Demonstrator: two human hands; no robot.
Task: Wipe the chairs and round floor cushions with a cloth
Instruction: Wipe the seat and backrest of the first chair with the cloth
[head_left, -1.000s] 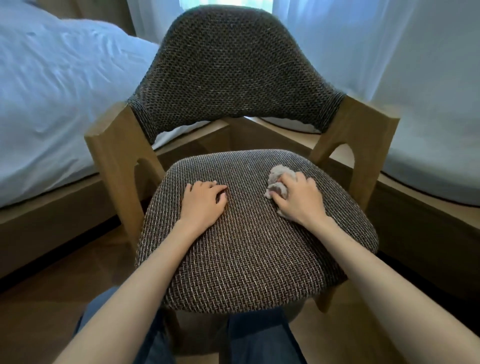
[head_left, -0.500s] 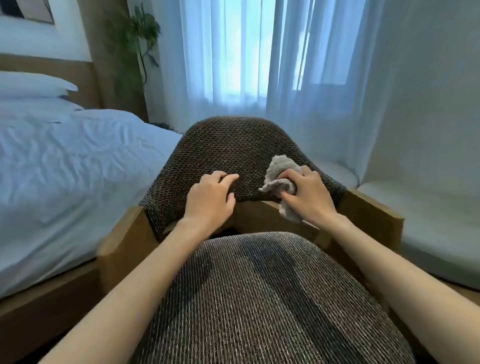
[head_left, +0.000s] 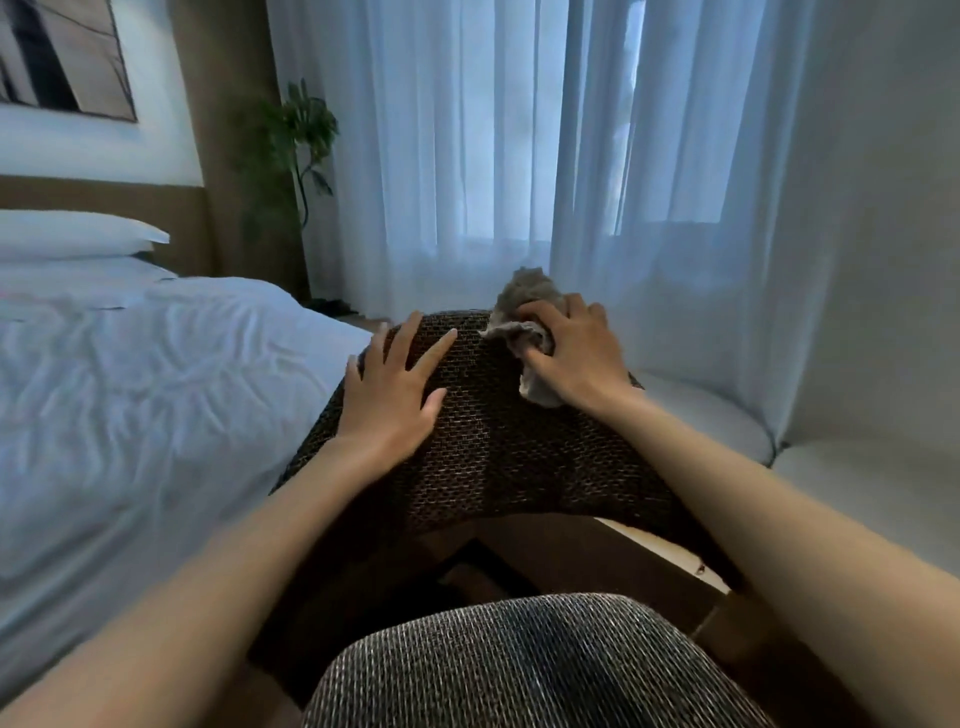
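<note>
Left hand (head_left: 395, 392) lies flat w/ fingers spread on the chair (head_left: 498, 441) back, mid-frame. Right hand (head_left: 574, 361) just right of it bunches a gray cloth (head_left: 519, 317) vs. the back's top edge, fingers curled round it.

Bed (head_left: 156, 389) beside backrest (head_left: 498, 447), curtain (head_left: 457, 156) behind

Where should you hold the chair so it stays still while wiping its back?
Probably the backrest, at its rounded top edge, coming from the front over the seat. That edge stands free, so you can hook over it. The left hand rests flat there, beside the right hand gripping the cloth.
</note>
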